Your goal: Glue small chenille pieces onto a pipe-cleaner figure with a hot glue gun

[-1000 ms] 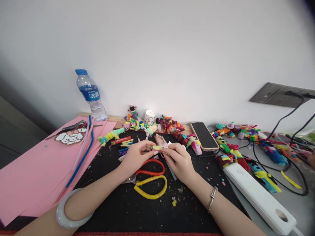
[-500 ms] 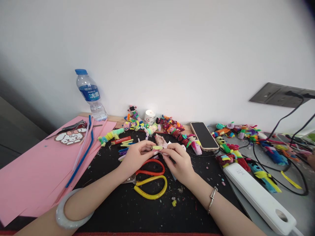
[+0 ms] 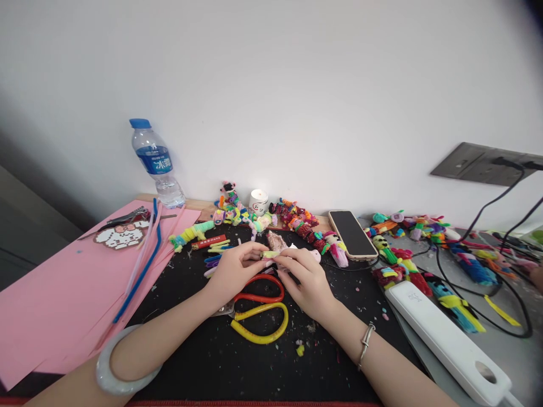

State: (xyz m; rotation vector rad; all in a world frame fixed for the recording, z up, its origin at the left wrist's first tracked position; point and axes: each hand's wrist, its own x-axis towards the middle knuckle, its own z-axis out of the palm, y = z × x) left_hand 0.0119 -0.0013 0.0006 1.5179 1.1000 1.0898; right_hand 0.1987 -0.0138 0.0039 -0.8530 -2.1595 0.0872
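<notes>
Between my fingertips is a short pale-yellow fuzzy piece (image 3: 270,255), which looks like pipe cleaner. My left hand (image 3: 240,268) pinches its left end. My right hand (image 3: 307,280) has thumb and fingers closed at its right end. Just below my hands lie scissors (image 3: 265,339) with one red and one yellow handle loop; their blades are mostly hidden under my left hand. Behind my fingers rests a crumpled brownish-pink wrapper-like thing (image 3: 276,242). Cut yellow and purple pipe-cleaner pieces (image 3: 214,261) lie left of my left hand.
Pink sheets (image 3: 55,294) with long pipe cleaners (image 3: 138,277) cover the left side. A water bottle (image 3: 155,161) leans on the wall. Small fuzzy dolls (image 3: 456,305), a phone (image 3: 354,236), a white power strip (image 3: 445,339) and black cables (image 3: 441,271) occupy the right.
My right hand's fingers have shifted slightly around the pale-yellow piece, and the piece tilts a little differently. My left hand has barely moved.
</notes>
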